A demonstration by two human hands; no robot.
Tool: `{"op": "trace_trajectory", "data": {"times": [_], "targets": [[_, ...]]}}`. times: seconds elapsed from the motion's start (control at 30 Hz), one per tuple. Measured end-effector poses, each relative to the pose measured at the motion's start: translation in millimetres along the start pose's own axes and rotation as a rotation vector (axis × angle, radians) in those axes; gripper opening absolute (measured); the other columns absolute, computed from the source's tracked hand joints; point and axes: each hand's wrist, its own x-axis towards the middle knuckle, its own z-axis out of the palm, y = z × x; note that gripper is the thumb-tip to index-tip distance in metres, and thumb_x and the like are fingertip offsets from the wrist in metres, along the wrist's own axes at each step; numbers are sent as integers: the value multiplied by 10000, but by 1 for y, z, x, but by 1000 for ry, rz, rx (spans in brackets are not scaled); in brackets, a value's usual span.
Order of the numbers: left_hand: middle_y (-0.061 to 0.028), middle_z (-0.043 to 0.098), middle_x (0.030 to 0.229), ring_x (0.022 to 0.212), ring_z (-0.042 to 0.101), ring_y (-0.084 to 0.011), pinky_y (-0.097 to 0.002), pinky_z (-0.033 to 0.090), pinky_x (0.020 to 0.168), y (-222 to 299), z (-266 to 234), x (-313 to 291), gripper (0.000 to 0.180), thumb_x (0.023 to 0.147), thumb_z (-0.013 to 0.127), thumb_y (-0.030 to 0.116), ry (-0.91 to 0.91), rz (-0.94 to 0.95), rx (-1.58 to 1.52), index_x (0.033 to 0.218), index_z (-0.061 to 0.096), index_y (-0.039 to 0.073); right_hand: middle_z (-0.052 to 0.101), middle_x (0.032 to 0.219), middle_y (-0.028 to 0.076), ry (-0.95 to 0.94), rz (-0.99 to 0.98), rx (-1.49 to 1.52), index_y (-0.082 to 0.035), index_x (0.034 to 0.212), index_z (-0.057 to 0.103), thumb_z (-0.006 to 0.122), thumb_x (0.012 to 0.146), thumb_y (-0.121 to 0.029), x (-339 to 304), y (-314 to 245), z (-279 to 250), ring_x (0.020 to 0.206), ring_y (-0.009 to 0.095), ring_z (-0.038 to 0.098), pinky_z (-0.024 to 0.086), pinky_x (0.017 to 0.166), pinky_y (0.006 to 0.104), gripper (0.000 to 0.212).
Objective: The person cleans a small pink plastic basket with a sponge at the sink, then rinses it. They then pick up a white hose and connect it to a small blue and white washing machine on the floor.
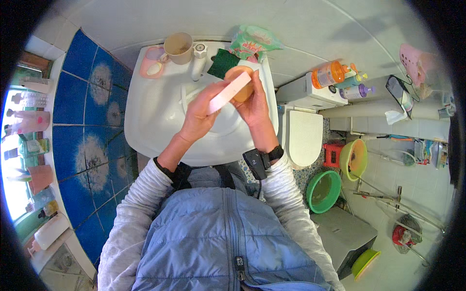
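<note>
Both my hands are raised over the white washbasin [162, 127]. The fingers of my left hand [200, 107] close round a pale pink rectangular block [229, 93], tilted up to the right; its exact kind is unclear. My right hand [256, 107] grips a round orange-tan thing [238, 72], partly hidden behind the block. The two things overlap in view, and whether they touch is hard to tell. Just beyond my hands, a dark green scouring pad [223, 63] lies on the basin's back ledge, left of a green-and-pink plastic packet [255, 42].
A tap [199, 62], a beige cup [178, 47] and a pink soap dish [152, 63] occupy the back ledge. Right of the basin stands a toilet [305, 138], with bottles [330, 74] on its tank. Basins [324, 191] sit lower right. Bottles [34, 121] line the left windowsill.
</note>
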Motion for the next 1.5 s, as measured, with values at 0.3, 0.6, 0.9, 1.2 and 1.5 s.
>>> {"op": "trace_trajectory", "data": {"times": [0.3,0.6,0.9,1.2,1.5], "targets": [[-136,400,1368,1252,420,-223,-355,351,1034,24,10,17,961,759,727,196,-283,-496,-547,1491,122,45,621,936,24,114,-411,-531,-53,1081,581,617,909,-208,-6,-2,40,828,89,580,472,722,227,234],[-22,548,1076,1004,545,-150,-315,491,783,-7,-4,24,748,846,459,713,-3,-863,-792,1303,449,121,492,1360,132,-182,-839,-1479,-17,1219,586,568,915,-170,-59,0,43,1257,308,423,360,1028,383,341],[-50,446,1395,1268,423,-169,-310,323,1045,-5,38,11,643,972,352,547,183,-776,-691,1452,316,121,286,1487,228,-46,-803,-1596,-28,1396,395,510,915,-105,-30,24,43,1348,411,309,268,1106,444,500],[-48,464,1342,1139,490,-156,-306,396,969,7,28,26,560,998,355,421,137,-797,-507,1449,322,90,326,1483,199,-62,-771,-1394,7,1409,363,432,996,-239,-36,23,70,1366,270,341,279,1102,347,486],[-37,416,1406,1280,415,-167,-334,352,1048,2,23,18,618,993,278,543,110,-847,-888,1467,270,146,258,1519,168,-30,-568,-1101,9,1373,416,394,1012,-315,-35,38,54,1380,272,299,253,1109,349,485]]}}
